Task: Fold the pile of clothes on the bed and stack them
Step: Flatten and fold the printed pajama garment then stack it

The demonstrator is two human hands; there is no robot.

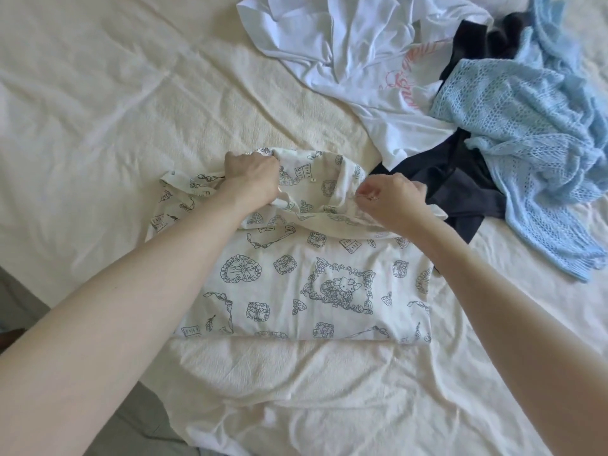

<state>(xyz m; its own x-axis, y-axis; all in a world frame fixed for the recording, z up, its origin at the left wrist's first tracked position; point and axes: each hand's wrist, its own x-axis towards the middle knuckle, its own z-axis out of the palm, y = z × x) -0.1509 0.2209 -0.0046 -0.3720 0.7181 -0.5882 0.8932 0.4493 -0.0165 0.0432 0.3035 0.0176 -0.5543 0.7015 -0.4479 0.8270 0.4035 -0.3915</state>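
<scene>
A cream shirt with a blue-grey line print lies flat on the bed in front of me, its near part smooth and its far part bunched. My left hand grips the far left edge of that shirt with curled fingers. My right hand pinches the far right edge of the same shirt. An unfolded pile lies at the far right: a white T-shirt with pink lettering, a light blue knit and a dark navy garment.
The cream bedsheet spreads wide to the left and toward me, wrinkled. The bed's edge and a grey floor strip show at the bottom left. The navy garment touches the printed shirt's right side.
</scene>
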